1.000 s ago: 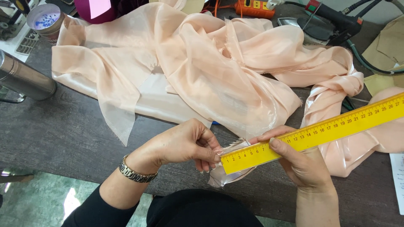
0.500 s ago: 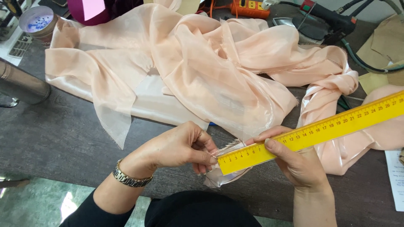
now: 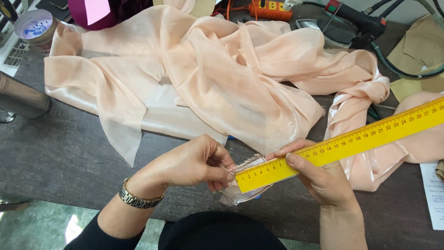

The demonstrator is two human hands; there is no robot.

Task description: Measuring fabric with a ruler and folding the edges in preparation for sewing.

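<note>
A long yellow ruler (image 3: pixel 351 141) runs from the table's near middle up to the right edge. My right hand (image 3: pixel 319 178) grips it near its low end, thumb on top. My left hand (image 3: pixel 189 164), a metal watch on its wrist, pinches the frayed end of a sheer peach fabric strip (image 3: pixel 243 162) right at the ruler's tip. The strip's end hangs under the ruler. A big heap of the same peach fabric (image 3: pixel 208 78) lies spread over the dark wooden table (image 3: pixel 60 153) beyond my hands.
A metal cylinder (image 3: pixel 21 99) lies at the left edge. At the back stand a round tin of beads (image 3: pixel 32 25), an orange power strip (image 3: pixel 268 9) and a dark iron with cable (image 3: pixel 356 21). Brown paper pieces (image 3: pixel 421 51) and a white sheet (image 3: pixel 434 194) lie at right.
The view has shifted slightly; my hands hold the same grip, with the left fingers staying pinched on the fabric end at the ruler's tip.
</note>
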